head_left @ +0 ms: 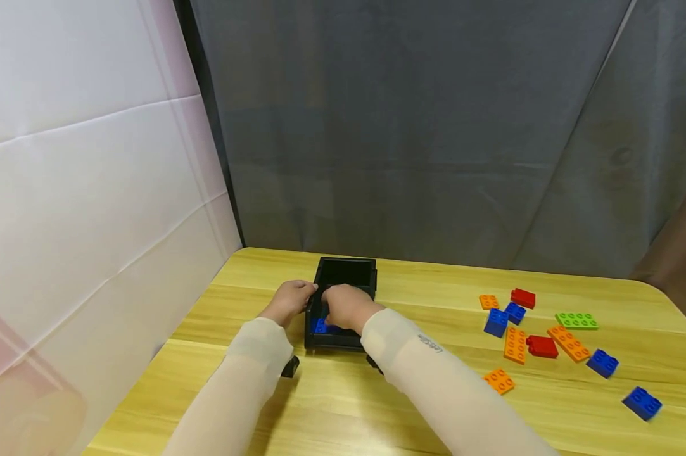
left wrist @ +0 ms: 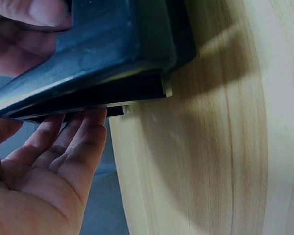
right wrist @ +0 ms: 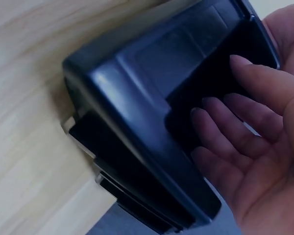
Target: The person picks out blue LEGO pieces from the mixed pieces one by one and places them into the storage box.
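Observation:
A black plastic bin (head_left: 334, 342) stands on the wooden table in front of me, with blue toy bricks (head_left: 321, 326) visible inside near its front. My left hand (head_left: 290, 300) grips the bin's left rim; in the left wrist view its fingers (left wrist: 83, 152) lie under the rim's outer side. Over the bin's opening, my right hand (head_left: 347, 305) reaches down and in. The right wrist view shows its fingers (right wrist: 220, 132) loosely bent, with nothing visible between them and the thumb. The right hand hides part of the bin's inside.
To the right on the table (head_left: 434, 304) lie loose toy bricks: several blue ones (head_left: 496, 322), several orange ones (head_left: 515, 344), two red ones (head_left: 542, 346) and a green one (head_left: 576, 321). A grey curtain (head_left: 377, 158) hangs behind the table, and a white one (head_left: 109, 190) at the left.

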Demonstrator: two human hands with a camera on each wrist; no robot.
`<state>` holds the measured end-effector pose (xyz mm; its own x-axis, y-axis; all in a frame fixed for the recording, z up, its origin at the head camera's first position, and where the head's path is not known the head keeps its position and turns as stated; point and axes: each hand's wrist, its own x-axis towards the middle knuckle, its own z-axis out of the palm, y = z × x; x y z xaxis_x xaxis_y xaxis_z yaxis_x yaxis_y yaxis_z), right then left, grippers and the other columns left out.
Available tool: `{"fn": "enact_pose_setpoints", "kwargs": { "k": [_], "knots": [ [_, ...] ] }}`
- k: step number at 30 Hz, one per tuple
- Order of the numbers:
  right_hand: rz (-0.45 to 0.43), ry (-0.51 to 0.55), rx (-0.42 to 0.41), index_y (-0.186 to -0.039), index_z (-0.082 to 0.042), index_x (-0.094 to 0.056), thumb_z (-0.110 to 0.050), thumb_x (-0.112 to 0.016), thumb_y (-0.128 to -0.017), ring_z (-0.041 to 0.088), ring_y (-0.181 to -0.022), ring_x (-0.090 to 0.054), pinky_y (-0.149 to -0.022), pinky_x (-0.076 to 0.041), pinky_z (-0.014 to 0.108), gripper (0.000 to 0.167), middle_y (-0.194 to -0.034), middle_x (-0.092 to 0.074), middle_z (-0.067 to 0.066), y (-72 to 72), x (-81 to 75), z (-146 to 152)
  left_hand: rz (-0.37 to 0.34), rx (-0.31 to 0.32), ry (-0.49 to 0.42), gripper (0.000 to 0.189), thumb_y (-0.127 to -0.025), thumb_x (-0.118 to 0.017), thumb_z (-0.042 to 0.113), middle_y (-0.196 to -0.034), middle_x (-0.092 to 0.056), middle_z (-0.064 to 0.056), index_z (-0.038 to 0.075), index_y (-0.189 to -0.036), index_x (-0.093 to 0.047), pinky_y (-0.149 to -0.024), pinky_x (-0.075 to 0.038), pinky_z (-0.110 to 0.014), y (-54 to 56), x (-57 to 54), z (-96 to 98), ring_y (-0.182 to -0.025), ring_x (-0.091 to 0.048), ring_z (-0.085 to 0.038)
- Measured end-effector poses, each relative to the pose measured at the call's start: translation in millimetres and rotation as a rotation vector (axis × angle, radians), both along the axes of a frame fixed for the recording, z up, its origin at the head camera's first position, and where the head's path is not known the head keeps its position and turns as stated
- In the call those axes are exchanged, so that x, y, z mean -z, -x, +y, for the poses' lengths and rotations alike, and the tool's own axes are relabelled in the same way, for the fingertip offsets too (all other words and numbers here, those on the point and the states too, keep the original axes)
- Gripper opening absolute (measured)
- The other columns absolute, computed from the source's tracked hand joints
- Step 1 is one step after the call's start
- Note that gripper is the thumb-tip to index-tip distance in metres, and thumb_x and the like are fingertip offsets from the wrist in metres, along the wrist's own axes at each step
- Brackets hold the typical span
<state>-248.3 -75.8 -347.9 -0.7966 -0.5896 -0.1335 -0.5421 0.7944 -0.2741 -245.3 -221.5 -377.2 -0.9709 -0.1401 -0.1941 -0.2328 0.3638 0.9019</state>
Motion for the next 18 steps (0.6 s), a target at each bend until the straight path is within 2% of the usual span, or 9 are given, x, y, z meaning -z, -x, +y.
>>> {"fn": "enact_pose_setpoints", "kwargs": {
  "k": [4, 13, 18],
  "knots": [
    [0.027, 0.03, 0.004, -0.129, -0.012, -0.062, -0.021, -0.072, -0.087, 0.023, -0.115, -0.059, -0.095, -0.05, 0.038, 0.045, -0.128, -0.062, 0.005, -2.4, -4.1, 3, 0.004, 0.006, 0.003, 0.037, -0.102, -0.044, 0.017, -0.12, -0.058, -0.023, -0.01, -0.124, -0.056, -0.099, -0.046, -0.045, -0.3, 0.3, -1.4, -0.1, -0.056, -0.028],
    [0.131, 0.048, -0.029, -0.131, -0.015, -0.06, -0.025, -0.072, -0.087, 0.024, -0.116, -0.057, -0.094, -0.05, 0.037, 0.046, -0.129, -0.059, 0.005, -7.7, -12.4, 16, 0.014, 0.003, 0.012, 0.036, -0.102, -0.045, 0.016, -0.118, -0.058, -0.022, -0.01, -0.125, -0.056, -0.097, -0.048, -0.044, 0.9, 1.0, -0.4, -0.097, -0.056, -0.027],
    [0.154, 0.074, -0.042, -0.132, -0.015, -0.059, -0.026, -0.071, -0.089, 0.024, -0.118, -0.055, -0.099, -0.047, 0.037, 0.047, -0.132, -0.057, 0.006, -10.2, -15.5, 24, 0.014, 0.006, 0.021, 0.036, -0.102, -0.045, 0.017, -0.116, -0.059, -0.021, -0.009, -0.124, -0.057, -0.096, -0.048, -0.043, 2.1, 3.1, -1.7, -0.096, -0.056, -0.027]
  ]
}}
